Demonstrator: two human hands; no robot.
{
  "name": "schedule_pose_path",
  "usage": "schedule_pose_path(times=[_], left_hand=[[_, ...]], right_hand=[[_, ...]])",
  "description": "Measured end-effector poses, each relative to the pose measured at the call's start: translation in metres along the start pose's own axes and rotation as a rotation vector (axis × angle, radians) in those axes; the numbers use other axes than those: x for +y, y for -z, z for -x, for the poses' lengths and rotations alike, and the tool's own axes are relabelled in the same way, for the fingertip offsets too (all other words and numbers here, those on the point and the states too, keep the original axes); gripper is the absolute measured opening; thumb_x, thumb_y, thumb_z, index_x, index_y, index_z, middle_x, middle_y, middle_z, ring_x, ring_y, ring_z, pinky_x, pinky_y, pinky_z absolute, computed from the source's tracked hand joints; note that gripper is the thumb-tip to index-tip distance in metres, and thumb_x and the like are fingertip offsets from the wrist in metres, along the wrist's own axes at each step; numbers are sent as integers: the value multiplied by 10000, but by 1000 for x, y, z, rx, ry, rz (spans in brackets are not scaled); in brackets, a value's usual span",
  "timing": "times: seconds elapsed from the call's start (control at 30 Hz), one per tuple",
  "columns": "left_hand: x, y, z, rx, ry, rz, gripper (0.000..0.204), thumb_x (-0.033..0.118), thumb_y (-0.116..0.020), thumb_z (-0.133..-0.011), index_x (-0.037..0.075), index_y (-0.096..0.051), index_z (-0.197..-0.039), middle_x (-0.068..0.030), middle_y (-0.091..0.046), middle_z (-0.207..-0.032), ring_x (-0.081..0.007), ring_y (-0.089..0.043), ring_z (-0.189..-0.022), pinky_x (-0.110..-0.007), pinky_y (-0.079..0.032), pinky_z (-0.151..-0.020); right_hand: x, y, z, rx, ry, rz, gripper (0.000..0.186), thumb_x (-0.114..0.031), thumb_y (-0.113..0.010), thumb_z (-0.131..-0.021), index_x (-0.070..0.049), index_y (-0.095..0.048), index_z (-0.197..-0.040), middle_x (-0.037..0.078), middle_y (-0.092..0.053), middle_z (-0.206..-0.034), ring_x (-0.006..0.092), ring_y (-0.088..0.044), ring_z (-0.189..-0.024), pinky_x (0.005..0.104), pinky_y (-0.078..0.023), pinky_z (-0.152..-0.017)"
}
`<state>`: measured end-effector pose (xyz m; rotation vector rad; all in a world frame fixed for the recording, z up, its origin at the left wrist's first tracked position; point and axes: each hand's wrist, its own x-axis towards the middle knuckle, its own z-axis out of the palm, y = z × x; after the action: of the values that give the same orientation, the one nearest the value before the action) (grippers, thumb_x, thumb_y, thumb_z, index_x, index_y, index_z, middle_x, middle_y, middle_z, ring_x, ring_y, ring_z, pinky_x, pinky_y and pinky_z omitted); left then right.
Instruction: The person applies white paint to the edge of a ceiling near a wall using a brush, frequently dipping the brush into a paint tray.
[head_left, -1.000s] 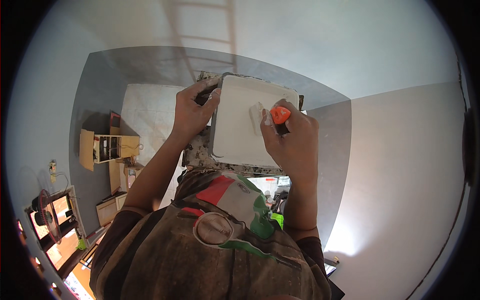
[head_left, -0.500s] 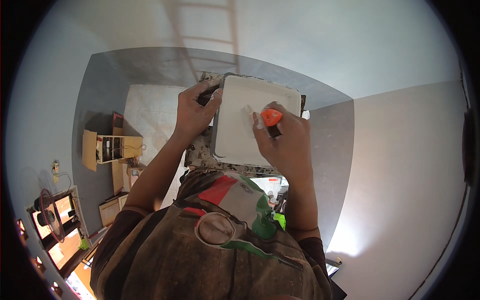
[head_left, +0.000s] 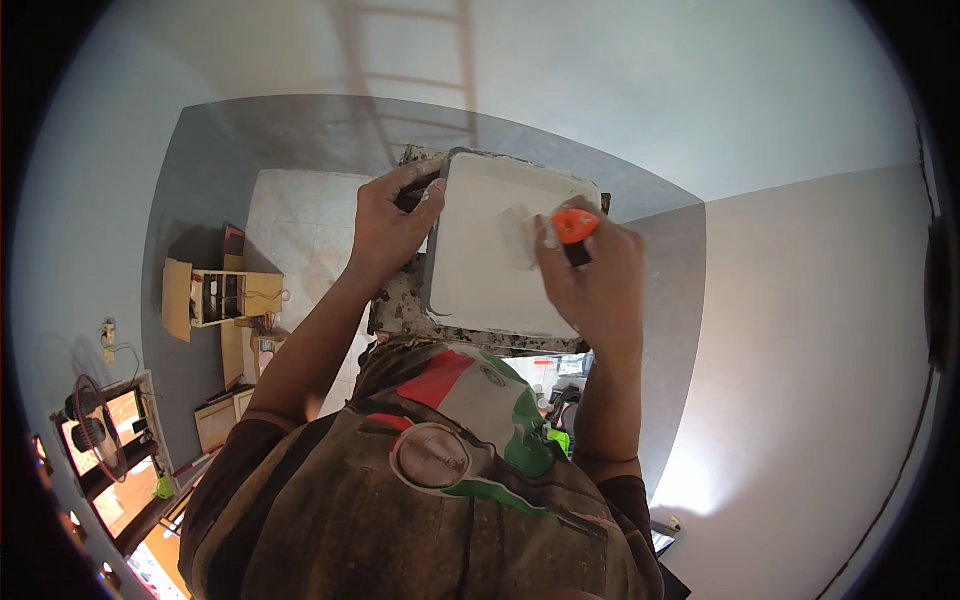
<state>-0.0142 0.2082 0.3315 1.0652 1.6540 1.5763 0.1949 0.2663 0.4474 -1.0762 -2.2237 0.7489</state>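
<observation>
the orange-handled brush [head_left: 574, 226] and the right hand [head_left: 602, 285] gripping it have shifted toward three o'clock since the earlier frame, the bristle end blurred over the middle of the tray [head_left: 433, 262]. the left hand [head_left: 388, 222] pinches the tray's rim at ten o'clock; the tray lies over a stained stand [head_left: 400, 312], ahead at about twelve o'clock. a hard sideways push could slop pale paint [head_left: 480, 275] over the low edge, or skid the tray should the left hand's pinch slacken. inside, the paint looks smooth and creamy, with smears along the rim.
</observation>
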Motion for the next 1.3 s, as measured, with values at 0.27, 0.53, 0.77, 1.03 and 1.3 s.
schedule_pose_path(times=[0.27, 0.53, 0.77, 1.03, 1.3], left_hand=[[-11, -2, -1, 36, -45, 0, 299, 120, -711, -934, -42, -721, -1185, -139, -775, -991, -139, -726, -892, -293, -573, -827], [-2, -3, 0, 37, -20, 3, 283, 125, -705, -949, -41, -726, -1178, -130, -777, -984, -128, -722, -885, -287, -569, -817], [-7, 0, -2, 40, -63, -81, 296, 134, -707, -950, -38, -725, -1190, -136, -780, -994, -136, -725, -891, -287, -564, -839], [-7, -2, -1, 48, -66, -69, 287, 118, -709, -943, -44, -728, -1179, -135, -780, -979, -129, -721, -870, -282, -566, -823], [-8, -2, -1, 43, -42, -16, 286, 120, -710, -942, -46, -729, -1173, -126, -779, -965, -119, -713, -864, -279, -565, -814]], right_hand=[[35, 32, 16, 251, -84, -180, 141, -78, -722, -930, -2, -639, -845, 23, -562, -583, 67, -489, -504, 243, -394, -497], [85, 60, 41, 477, -388, -450, 154, -90, -706, -949, -14, -670, -820, -21, -558, -617, 52, -464, -498, 237, -349, -455], [92, 65, 47, 441, -373, -435, 147, -48, -700, -936, -23, -654, -798, -45, -545, -633, 34, -455, -541, 234, -339, -491], [75, 60, 46, 442, -315, -343, 160, 16, -705, -913, -15, -627, -777, -47, -543, -650, 27, -457, -582, 226, -346, -525], [67, 65, 49, 494, -170, -195, 139, 17, -709, -917, 12, -636, -798, -22, -583, -709, 29, -490, -623, 216, -367, -549]])
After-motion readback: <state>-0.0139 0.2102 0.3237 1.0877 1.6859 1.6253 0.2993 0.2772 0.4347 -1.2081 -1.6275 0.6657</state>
